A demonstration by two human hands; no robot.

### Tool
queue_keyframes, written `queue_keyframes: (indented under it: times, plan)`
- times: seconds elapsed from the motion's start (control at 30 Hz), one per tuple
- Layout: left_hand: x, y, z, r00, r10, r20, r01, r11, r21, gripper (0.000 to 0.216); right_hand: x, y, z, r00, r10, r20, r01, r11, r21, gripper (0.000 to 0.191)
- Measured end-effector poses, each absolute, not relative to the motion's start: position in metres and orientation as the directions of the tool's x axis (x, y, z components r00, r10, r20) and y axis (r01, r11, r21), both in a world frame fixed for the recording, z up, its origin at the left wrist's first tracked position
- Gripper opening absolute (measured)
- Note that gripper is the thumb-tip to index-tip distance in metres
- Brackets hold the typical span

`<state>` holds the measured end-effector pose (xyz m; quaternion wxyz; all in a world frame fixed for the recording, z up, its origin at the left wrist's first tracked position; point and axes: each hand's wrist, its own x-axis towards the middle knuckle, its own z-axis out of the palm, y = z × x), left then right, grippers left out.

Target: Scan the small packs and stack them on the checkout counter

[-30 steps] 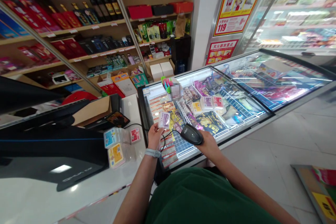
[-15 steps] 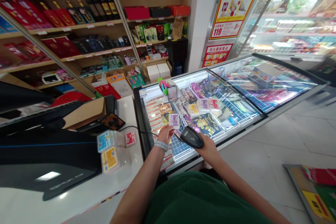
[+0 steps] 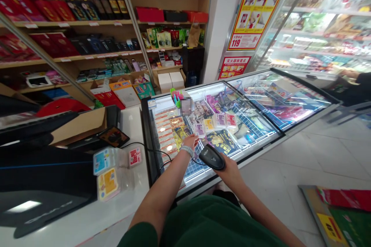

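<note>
My left hand (image 3: pixel 190 142), with a watch on its wrist, reaches over the glass-topped chest freezer (image 3: pixel 249 148). Its fingers are closed at the near edge of a small clear plastic tub with a purple label (image 3: pixel 199 129). Just beyond sit a yellow-label tub (image 3: pixel 209 124), another purple-label tub (image 3: pixel 220 119) and a red-label tub (image 3: pixel 231 120), side by side on the glass. My right hand (image 3: pixel 229 171) is wrapped round a black barcode scanner (image 3: pixel 212 157), its head pointing left over the freezer. A black cable (image 3: pixel 150 146) runs from the counter toward the scanner.
On the white counter (image 3: pixel 145 197) at left are stacked blue-label (image 3: pixel 102 161) and yellow-label tubs (image 3: pixel 108 183), a red-label tub (image 3: pixel 135 156), a phone-like screen (image 3: pixel 114 136) and a black monitor (image 3: pixel 43 185). Stocked shelves stand behind. A person's dark sleeve (image 3: pixel 363 81) shows at far right.
My left hand has moved the purple-label tub forward and right, up beside the row of tubs. The scanner stays in my right hand. The view has shifted slightly.
</note>
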<state>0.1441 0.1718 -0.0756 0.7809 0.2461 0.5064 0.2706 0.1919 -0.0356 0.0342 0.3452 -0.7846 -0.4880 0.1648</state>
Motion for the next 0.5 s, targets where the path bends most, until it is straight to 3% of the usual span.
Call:
queue_keyframes:
  times: [0.5]
  plan:
    - [0.205,0.178,-0.069,0.403,0.689,-0.602,-0.126,0.693,0.71,0.015,0.199,-0.029,0.045,0.417,0.908,0.045,0.707,-0.292,-0.644,0.021]
